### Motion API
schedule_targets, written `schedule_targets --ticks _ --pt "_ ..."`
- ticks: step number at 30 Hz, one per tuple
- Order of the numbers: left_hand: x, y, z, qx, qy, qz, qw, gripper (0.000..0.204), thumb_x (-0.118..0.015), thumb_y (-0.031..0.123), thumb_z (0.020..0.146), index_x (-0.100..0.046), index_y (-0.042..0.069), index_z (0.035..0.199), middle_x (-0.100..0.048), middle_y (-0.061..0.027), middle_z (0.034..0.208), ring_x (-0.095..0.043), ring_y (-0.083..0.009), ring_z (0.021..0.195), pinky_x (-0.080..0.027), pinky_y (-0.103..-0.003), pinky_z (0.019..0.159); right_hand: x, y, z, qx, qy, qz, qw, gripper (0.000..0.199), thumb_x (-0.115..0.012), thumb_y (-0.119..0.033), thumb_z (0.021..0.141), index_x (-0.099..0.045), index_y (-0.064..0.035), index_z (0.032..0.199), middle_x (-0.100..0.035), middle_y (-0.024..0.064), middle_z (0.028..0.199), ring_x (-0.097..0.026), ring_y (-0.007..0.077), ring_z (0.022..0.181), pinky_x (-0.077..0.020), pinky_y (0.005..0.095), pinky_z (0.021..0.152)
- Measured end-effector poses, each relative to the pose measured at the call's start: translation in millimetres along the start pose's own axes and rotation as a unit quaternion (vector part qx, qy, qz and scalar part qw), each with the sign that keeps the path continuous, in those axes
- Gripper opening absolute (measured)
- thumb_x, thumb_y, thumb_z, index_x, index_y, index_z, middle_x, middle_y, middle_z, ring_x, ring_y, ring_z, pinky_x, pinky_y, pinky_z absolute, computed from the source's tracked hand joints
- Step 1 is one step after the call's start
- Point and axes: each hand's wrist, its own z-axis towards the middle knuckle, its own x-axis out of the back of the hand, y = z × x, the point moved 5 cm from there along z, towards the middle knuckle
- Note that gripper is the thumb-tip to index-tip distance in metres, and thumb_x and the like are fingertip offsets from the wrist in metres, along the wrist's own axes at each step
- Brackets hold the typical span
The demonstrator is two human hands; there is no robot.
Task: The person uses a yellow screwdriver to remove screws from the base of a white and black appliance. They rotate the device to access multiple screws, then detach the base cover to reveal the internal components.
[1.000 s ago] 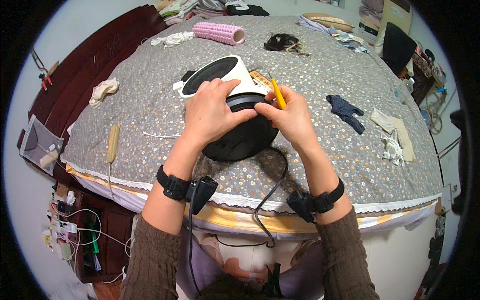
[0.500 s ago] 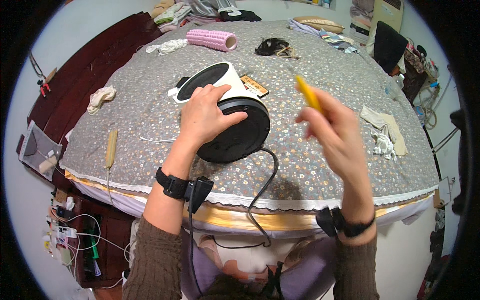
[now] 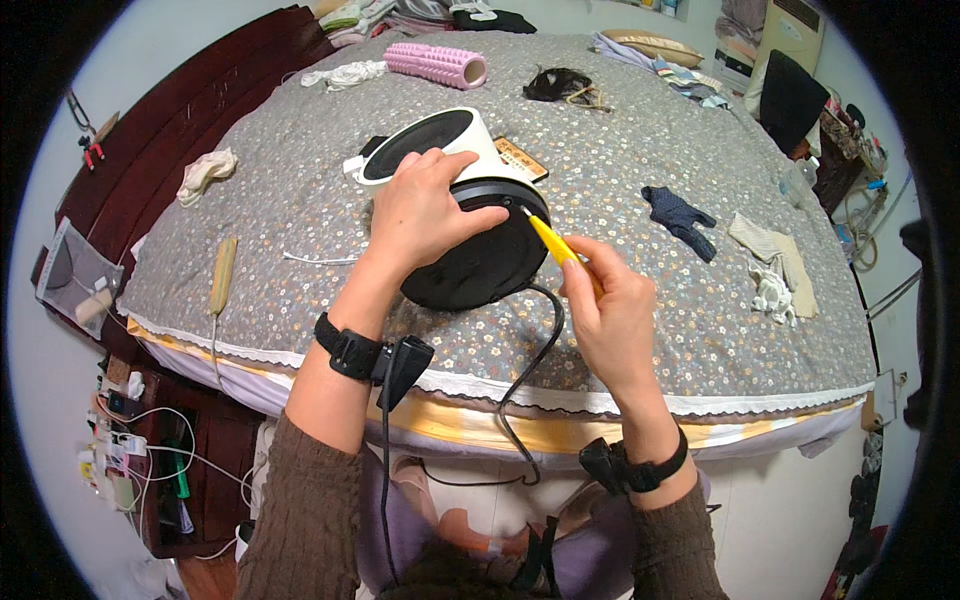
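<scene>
My right hand (image 3: 612,312) fingers pinch the yellow screwdriver (image 3: 548,240), long axis slanting, tip toward the black heater (image 3: 480,265) rim; left hand (image 3: 425,205) fingers grip that heater.

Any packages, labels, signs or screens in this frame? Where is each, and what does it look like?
Small flat packet: on the bedspread just behind the white-and-black round appliance, rectangular, orange-brown with a dark edge.
No signs or screens can be made out.
</scene>
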Motion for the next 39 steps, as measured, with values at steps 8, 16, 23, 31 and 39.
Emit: schedule_targets --ticks 8,16,23,31,39 --pt "-1.4 -0.4 0.9 -0.020 0.014 -0.019 1.000 0.068 -0.086 0.048 0.072 -0.071 0.006 0.124 -0.067 -0.0123 0.102 -0.064 -0.0323 0.103 -0.054 -0.044 0.087 -22.5 10.8 1.1 0.089 0.028 -0.073 0.993 0.019 -0.068 -0.010 0.095 -0.072 0.0008 0.110 -0.074 0.0214 0.091 -0.073 0.0371 0.076 -0.0574 0.0425 0.066" --pt "-3.3 -2.3 1.5 -0.035 0.033 -0.019 0.999 0.069 -0.088 0.046 0.072 -0.071 0.004 0.124 -0.067 -0.0129 0.099 -0.064 -0.0323 0.099 -0.053 -0.043 0.086 -24.0 9.3 -0.8 0.112 0.039 -0.108 0.987 0.020 -0.068 -0.010 0.095 -0.072 0.0004 0.112 -0.075 0.0212 0.093 -0.074 0.0367 0.077 -0.0581 0.0423 0.067" --pt "-2.7 -2.2 2.6 -0.010 0.011 -0.021 1.000 0.070 -0.087 0.050 0.071 -0.073 0.006 0.123 -0.069 -0.0134 0.107 -0.065 -0.0326 0.106 -0.055 -0.045 0.090 -24.6 6.6 1.6 0.112 0.040 -0.104 0.987 0.020 -0.068 -0.009 0.095 -0.071 0.0003 0.112 -0.075 0.0213 0.094 -0.074 0.0369 0.078 -0.0584 0.0422 0.067" --pt "-3.1 -2.9 4.0 -0.005 0.000 -0.016 1.000 0.071 -0.086 0.053 0.071 -0.072 0.007 0.124 -0.070 -0.0135 0.111 -0.064 -0.0328 0.110 -0.056 -0.046 0.091 -27.1 4.7 0.3 0.142 0.054 -0.155 0.976 0.020 -0.069 -0.010 0.095 -0.072 -0.0005 0.112 -0.075 0.0200 0.095 -0.074 0.0358 0.078 -0.0587 0.0426 0.067" --pt "-3.4 -3.2 3.5 0.003 -0.003 -0.011 1.000 0.072 -0.086 0.054 0.071 -0.072 0.008 0.125 -0.070 -0.0129 0.111 -0.064 -0.0324 0.109 -0.056 -0.046 0.091 -24.5 8.3 2.3 0.118 0.042 -0.122 0.985 0.021 -0.068 -0.009 0.095 -0.072 0.0009 0.113 -0.075 0.0209 0.096 -0.074 0.0358 0.079 -0.0594 0.0418 0.068"
